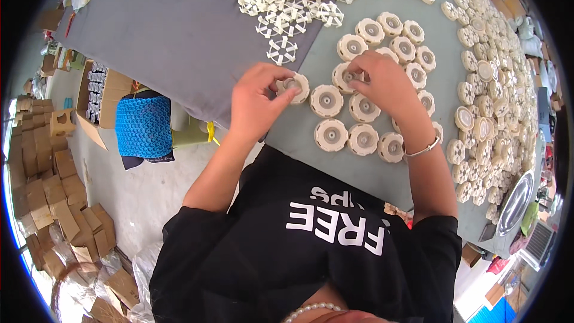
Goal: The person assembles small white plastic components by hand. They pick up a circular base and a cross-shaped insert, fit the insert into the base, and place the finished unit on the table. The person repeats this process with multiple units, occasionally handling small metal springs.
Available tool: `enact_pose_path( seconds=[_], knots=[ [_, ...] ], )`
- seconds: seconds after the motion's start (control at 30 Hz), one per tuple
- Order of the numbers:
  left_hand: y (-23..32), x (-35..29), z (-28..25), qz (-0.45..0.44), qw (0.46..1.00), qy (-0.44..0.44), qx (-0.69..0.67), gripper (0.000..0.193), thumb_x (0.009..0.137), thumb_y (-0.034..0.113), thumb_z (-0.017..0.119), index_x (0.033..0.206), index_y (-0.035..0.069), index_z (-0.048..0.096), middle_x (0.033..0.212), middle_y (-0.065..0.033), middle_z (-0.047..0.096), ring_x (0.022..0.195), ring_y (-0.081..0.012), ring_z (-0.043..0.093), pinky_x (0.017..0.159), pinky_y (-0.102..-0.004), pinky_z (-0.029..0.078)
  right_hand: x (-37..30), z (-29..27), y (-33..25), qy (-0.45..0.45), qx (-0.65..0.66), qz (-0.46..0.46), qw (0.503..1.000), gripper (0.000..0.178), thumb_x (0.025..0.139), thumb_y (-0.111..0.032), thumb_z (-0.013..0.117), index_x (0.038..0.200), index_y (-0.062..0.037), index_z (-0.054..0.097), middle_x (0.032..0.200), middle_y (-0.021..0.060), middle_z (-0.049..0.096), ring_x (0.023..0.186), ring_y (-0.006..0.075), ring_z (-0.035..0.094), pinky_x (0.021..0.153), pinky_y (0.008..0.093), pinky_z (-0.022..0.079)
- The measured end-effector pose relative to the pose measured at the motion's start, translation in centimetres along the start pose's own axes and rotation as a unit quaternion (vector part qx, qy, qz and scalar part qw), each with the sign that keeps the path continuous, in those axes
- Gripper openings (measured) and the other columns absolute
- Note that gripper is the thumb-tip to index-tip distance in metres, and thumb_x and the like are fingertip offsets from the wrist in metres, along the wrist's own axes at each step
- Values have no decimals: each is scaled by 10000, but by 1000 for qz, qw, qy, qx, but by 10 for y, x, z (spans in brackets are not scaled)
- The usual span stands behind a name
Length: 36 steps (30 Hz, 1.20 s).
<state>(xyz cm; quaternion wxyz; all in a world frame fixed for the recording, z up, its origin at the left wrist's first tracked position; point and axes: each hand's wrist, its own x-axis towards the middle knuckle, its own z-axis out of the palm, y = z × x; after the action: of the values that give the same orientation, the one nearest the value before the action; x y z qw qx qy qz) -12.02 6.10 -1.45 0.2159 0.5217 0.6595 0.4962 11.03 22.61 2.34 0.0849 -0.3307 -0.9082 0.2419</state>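
Observation:
My left hand (258, 97) grips a round cream plastic part (302, 88) at the table's near edge, thumb and forefinger over its face. The part has a notched rim and a recessed centre. My right hand (384, 79) is closed in a pinch, its fingertips at the centre of another such part (341, 75). Whatever lies between those fingertips is too small or hidden to make out. Around both hands, several matching parts lie face up in loose rows, among them one round part (326, 101) between the hands and another (330, 135) nearer my body.
White spoked plastic rings (282, 49) are heaped beyond my hands on a grey cloth (197, 36). Many more cream parts (483, 125) cover the table's right side, near a shiny oval tray (515, 204). A blue cushioned seat (143, 127) and cardboard boxes (57, 188) stand on the left.

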Motion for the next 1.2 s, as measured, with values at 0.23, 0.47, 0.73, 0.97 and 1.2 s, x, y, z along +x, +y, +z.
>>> enact_pose_path(
  seconds=[0.23,0.47,0.73,0.97,1.2],
  knots=[
    [-9,-7,8,39,998,34,28,331,859,63,839,1180,59,760,1148,-36,611,742,-76,525,622,-238,447,39,5,-27,90,-3,-85,992,273,871,-251,807,1074,-93,717,1101,92,688,1067,326,686,905,445,569],
    [-15,-8,7,5,996,91,17,233,974,128,758,1184,29,731,1163,-59,609,749,-73,537,639,-232,465,146,55,-38,101,-130,-58,985,617,845,-307,840,1386,-105,621,1337,171,644,1290,349,624,1061,463,530],
    [-19,-7,10,17,994,106,13,170,988,91,718,1141,18,734,1150,-63,620,777,-88,564,662,-253,485,181,52,-43,3,-131,-18,991,344,828,-178,803,1143,-86,701,1160,162,719,1091,366,706,926,473,568],
    [-21,-4,11,61,982,179,-3,121,1020,69,677,1124,35,729,1124,-51,619,783,-99,565,666,-265,493,165,43,-30,147,82,-49,985,202,854,-108,752,1054,-109,721,1016,115,768,921,322,735,814,435,574],
    [28,-18,-12,-219,823,-49,-522,474,1128,415,502,1311,-8,615,1112,-114,690,799,-149,658,595,-281,533,55,32,-83,230,245,-155,929,317,865,-36,665,1173,-104,691,1109,118,721,956,340,700,844,404,566]
  ],
)
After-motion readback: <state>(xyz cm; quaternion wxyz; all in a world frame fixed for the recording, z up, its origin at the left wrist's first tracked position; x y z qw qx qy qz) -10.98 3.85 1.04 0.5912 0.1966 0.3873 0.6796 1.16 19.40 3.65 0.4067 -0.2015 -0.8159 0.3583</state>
